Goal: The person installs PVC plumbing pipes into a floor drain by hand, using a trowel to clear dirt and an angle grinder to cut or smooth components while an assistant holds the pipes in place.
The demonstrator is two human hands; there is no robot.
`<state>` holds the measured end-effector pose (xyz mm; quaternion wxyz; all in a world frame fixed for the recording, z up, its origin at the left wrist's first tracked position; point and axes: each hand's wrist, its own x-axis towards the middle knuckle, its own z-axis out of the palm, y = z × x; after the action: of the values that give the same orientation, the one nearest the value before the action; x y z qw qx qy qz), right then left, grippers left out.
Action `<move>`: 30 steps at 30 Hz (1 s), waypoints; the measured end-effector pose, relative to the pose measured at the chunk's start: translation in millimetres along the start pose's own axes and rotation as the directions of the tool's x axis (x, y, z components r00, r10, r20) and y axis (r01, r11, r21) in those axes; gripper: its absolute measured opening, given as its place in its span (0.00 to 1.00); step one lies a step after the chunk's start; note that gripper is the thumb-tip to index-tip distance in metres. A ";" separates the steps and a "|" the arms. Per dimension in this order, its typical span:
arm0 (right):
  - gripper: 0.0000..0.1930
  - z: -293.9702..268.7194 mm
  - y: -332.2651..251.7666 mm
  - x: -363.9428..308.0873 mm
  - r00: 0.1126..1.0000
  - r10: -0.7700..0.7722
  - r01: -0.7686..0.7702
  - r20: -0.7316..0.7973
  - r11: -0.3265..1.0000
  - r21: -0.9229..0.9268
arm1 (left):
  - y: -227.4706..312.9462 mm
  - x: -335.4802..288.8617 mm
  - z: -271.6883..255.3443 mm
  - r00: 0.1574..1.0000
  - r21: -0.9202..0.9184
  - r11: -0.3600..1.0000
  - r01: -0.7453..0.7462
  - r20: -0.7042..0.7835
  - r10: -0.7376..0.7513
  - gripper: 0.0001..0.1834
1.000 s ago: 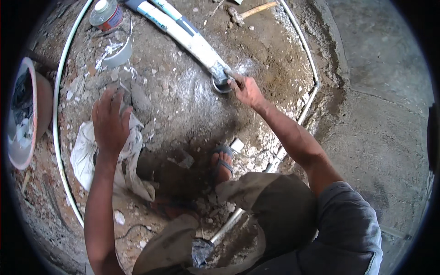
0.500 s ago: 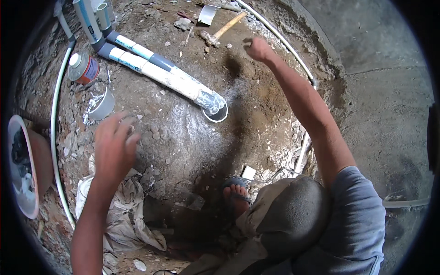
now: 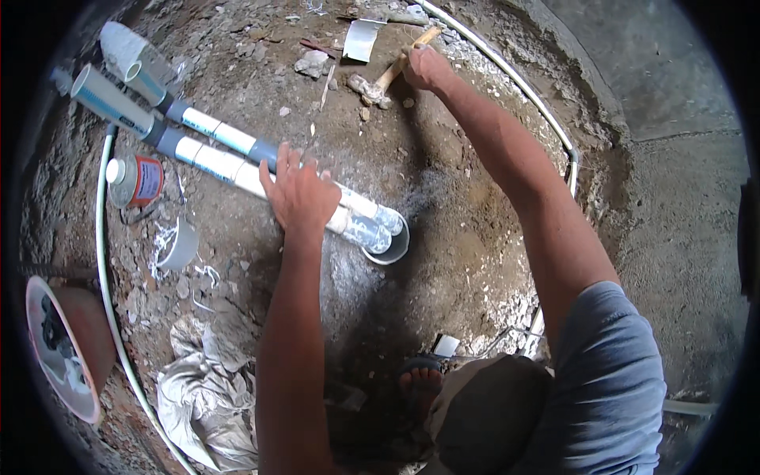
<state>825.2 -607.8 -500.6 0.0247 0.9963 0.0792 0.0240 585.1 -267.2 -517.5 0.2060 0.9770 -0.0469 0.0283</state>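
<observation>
My right hand (image 3: 425, 68) is closed round the wooden handle of a hammer (image 3: 391, 75), whose dirt-crusted head lies on the soil. The handle's end sticks out beyond my fist. My left hand (image 3: 302, 196), fingers spread, lies over two parallel white pipes (image 3: 228, 165) with grey fittings; whether it presses on them I cannot tell. The near ends of the pipes, capped by grey elbows (image 3: 368, 236), meet a round white pipe opening (image 3: 393, 252) in the ground. At their far left, wider upright pipe pieces (image 3: 119, 103) rise from grey fittings.
A metal can with a white cap (image 3: 136, 180) and a cut white pipe ring (image 3: 180, 244) stand left of the pipes. A pinkish tub (image 3: 87, 332) and a crumpled pale sack (image 3: 207, 396) lie nearer. A thin white pipe (image 3: 507, 85) curves along the concrete edge at right.
My left hand has moved right and forward, from beside the pipe ring to over the white pipes. My right hand has gone left and taken hold of the hammer's handle. The view has shifted.
</observation>
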 end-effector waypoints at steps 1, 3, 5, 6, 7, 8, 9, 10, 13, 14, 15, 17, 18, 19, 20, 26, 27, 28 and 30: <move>0.24 10.5 23.1 16.3 0.997 0.061 -0.060 -0.054 0.998 0.026 | 7.5 1.0 1.1 1.000 -0.005 1.000 -0.010 0.005 0.010 0.19; 0.28 18.8 -13.1 52.6 0.991 0.133 -0.133 0.005 0.989 0.067 | -11.3 1.8 -8.8 0.999 0.034 0.999 0.024 0.038 -0.025 0.17; 0.29 24.2 -19.7 77.3 0.985 0.142 -0.139 0.094 0.990 -0.033 | -18.3 4.7 -8.9 0.999 0.062 0.998 0.030 0.016 -0.031 0.15; 0.29 27.7 -23.3 88.1 0.986 0.138 -0.137 0.095 0.990 -0.017 | -20.6 6.6 -8.3 0.999 0.082 0.996 0.031 0.021 -0.033 0.14; 0.27 23.2 13.0 95.6 0.977 0.197 -0.197 0.080 0.980 -0.012 | -4.0 10.5 -4.4 1.000 0.048 0.999 0.002 0.023 -0.003 0.14; 0.26 23.9 22.0 103.0 0.969 0.236 -0.238 0.072 0.971 0.028 | -0.3 13.1 -2.6 1.000 0.049 0.999 -0.006 0.027 0.005 0.13; 0.26 23.8 34.3 105.3 0.967 0.247 -0.249 0.070 0.968 0.022 | 5.7 14.5 -0.5 0.999 0.026 1.000 -0.004 0.043 0.003 0.12; 0.24 31.3 12.8 113.8 0.967 0.251 -0.252 0.034 0.967 0.040 | -3.7 14.2 -5.4 0.998 0.057 0.998 0.018 0.052 -0.021 0.12; 0.22 33.2 -25.8 117.1 0.974 0.224 -0.225 -0.026 0.968 -0.113 | -13.9 13.9 -7.1 0.996 0.077 0.996 0.054 0.072 -0.060 0.11; 0.21 29.3 -27.0 119.4 0.980 0.187 -0.198 -0.066 0.935 -0.295 | -11.9 15.3 -8.1 0.995 0.073 0.996 0.056 0.073 -0.062 0.11; 0.21 26.4 -29.4 121.4 0.980 0.189 -0.199 -0.062 0.937 -0.287 | -10.8 16.1 -9.3 0.995 0.061 0.996 0.058 0.074 -0.062 0.10; 0.20 23.1 -22.5 129.0 0.981 0.190 -0.192 -0.040 0.929 -0.316 | -8.4 18.4 -11.1 0.996 0.051 0.997 0.056 0.071 -0.060 0.10; 0.20 24.8 -24.0 133.3 0.981 0.189 -0.191 -0.039 0.932 -0.307 | -10.6 17.7 -9.2 0.999 0.037 0.999 0.038 0.037 -0.039 0.08; 0.19 28.3 -17.7 137.3 0.976 0.189 -0.211 -0.104 0.940 -0.269 | -8.2 17.8 -6.1 1.000 0.012 1.000 0.015 0.004 -0.015 0.07; 0.19 31.5 -11.6 142.1 0.967 0.191 -0.226 -0.169 0.947 -0.229 | -6.9 17.7 -3.5 1.000 0.011 1.000 0.014 0.005 -0.014 0.07; 0.22 48.7 4.4 167.4 0.955 0.273 -0.284 -0.114 0.955 -0.085 | -2.6 21.1 -2.6 1.000 -0.015 1.000 0.014 -0.006 -0.014 0.07; 0.22 50.1 15.1 168.6 0.945 0.275 -0.298 -0.174 0.947 -0.118 | 2.7 23.9 -1.8 1.000 -0.025 1.000 0.009 0.001 -0.009 0.07; 0.21 48.2 11.8 171.9 0.958 0.244 -0.270 -0.151 0.946 -0.180 | 0.9 23.3 -2.1 1.000 -0.016 1.000 0.015 0.012 -0.015 0.07; 0.20 40.1 -13.3 174.3 0.973 0.218 -0.229 -0.074 0.948 -0.220 | -10.3 17.9 -5.7 0.999 0.016 0.999 0.033 0.013 -0.033 0.07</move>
<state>997.0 -568.8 -533.6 0.1336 0.9885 -0.0370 0.0599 603.8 -256.9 -515.0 0.1984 0.9794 -0.0318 0.0189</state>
